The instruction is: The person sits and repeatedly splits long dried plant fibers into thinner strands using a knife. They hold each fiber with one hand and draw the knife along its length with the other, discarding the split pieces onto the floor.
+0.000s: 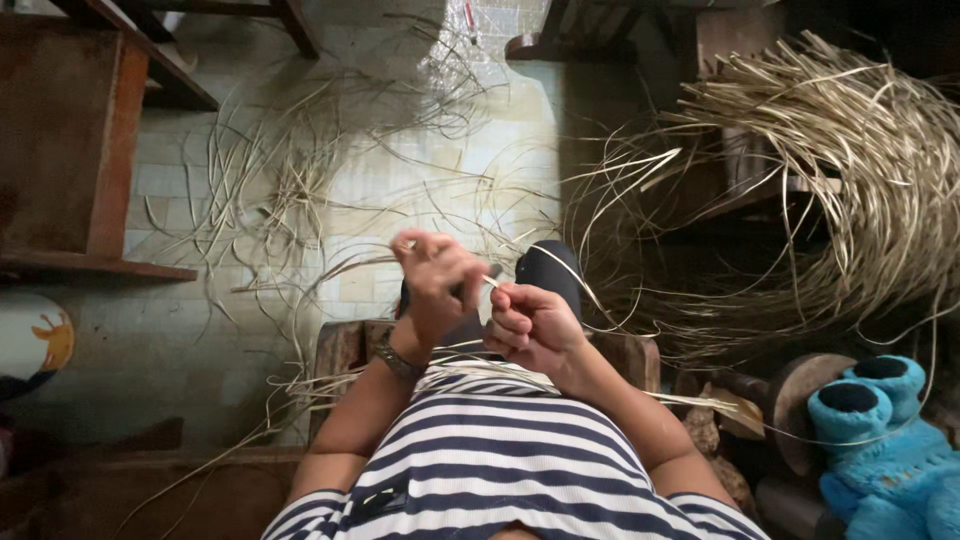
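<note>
Fingers [505,300] of both hands pinch a rattan strip [560,262] trailing rightward.

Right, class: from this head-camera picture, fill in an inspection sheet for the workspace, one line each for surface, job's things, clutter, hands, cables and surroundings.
Surface: pale tiled floor; the person sits over a wooden block.
Job's things: a thin pale cane strip runs between both hands; what looks like a dark tool handle lies between them, unclear.
Clutter: loose cane strips scattered on the floor; a large tangled coil of cane on the right.
Hands: left hand raised, blurred, fingers closed; right hand pinching the strip.
Cables: nothing seen.
Surroundings: wooden furniture on the left, blue plush toy at lower right, wristwatch on the left wrist.
</note>
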